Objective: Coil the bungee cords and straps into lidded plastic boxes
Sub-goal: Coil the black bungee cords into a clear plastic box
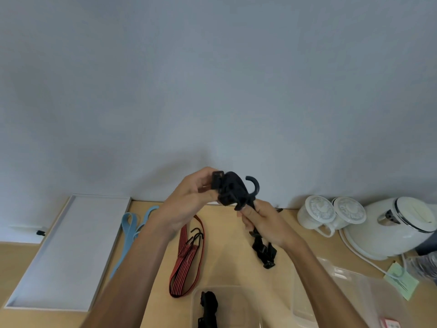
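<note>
My left hand [189, 200] holds a coiled black bungee cord [233, 190] up above the table, its black hook [254, 185] curling up to the right. My right hand [262, 218] pinches the cord's loose end just below the coil. A black strap with buckles [263, 249] lies on the table under my right hand. A red-and-black striped bungee cord [186, 259] with black hooks lies in the middle. A light blue strap [131, 233] lies to the left. A clear plastic box [227, 306] at the front holds a black coiled strap [209, 308].
A white shallow tray [68, 247] sits at the left. Two white lidded cups [331, 214] and a white kettle [397, 228] stand at the right. A clear plastic lid [354, 287] and a green note [402, 282] lie at the front right.
</note>
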Action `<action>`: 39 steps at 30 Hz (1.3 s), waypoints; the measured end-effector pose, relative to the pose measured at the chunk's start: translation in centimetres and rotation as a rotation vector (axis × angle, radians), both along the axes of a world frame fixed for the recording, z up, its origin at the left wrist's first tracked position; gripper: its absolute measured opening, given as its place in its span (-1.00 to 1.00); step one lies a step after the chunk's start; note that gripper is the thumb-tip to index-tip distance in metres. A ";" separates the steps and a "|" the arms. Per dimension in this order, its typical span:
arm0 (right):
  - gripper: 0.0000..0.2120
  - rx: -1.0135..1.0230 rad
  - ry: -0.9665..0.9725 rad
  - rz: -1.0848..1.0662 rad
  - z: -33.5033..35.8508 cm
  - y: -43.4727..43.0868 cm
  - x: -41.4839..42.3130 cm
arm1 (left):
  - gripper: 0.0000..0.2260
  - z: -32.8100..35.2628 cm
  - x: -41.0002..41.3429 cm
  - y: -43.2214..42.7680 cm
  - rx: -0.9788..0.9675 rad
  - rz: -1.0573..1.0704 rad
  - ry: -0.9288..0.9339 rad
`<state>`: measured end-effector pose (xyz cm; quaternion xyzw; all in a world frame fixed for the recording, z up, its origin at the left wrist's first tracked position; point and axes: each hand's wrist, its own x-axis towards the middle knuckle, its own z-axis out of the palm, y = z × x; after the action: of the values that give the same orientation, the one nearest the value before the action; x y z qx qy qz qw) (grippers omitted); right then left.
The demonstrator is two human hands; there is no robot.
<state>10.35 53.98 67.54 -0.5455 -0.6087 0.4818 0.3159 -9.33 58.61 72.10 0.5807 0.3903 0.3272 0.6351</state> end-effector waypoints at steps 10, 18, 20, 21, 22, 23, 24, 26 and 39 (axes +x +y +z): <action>-0.81 0.065 -0.419 0.217 2.4 -1.9 -2.9 | -0.81 -1.0 1.4 1.4 0.168 0.458 0.283; -0.86 0.302 -0.749 0.241 6.7 1.7 0.2 | -0.74 -2.4 2.3 0.0 0.477 0.041 0.647; -0.88 0.306 -0.712 0.233 6.0 2.8 1.6 | -0.77 -1.9 2.1 -0.5 0.370 -0.071 0.562; -0.87 0.283 -0.636 0.214 5.4 3.2 2.2 | -0.80 -1.6 2.0 -0.7 0.294 -0.118 0.484; -0.86 0.243 -0.516 0.184 4.7 3.4 2.6 | -0.81 -1.3 1.9 -0.9 0.230 -0.146 0.395; -0.84 0.197 -0.389 0.158 4.0 3.6 2.9 | -0.83 -1.0 1.8 -1.1 0.185 -0.149 0.304; -0.82 0.163 -0.283 0.146 3.5 3.5 2.9 | -0.84 -0.9 1.7 -1.1 0.153 -0.130 0.214; -0.79 0.095 -0.106 0.154 2.3 3.1 2.5 | -0.87 -0.6 1.8 -1.2 0.105 -0.051 0.046; -0.83 0.021 -0.143 -0.090 2.4 0.6 -4.0 | -0.79 -4.8 4.1 -0.9 0.462 0.688 0.274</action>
<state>6.39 54.53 69.93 -0.6021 -0.6094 0.4206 0.2987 -5.21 57.72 67.27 0.5818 0.5584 0.5182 0.2851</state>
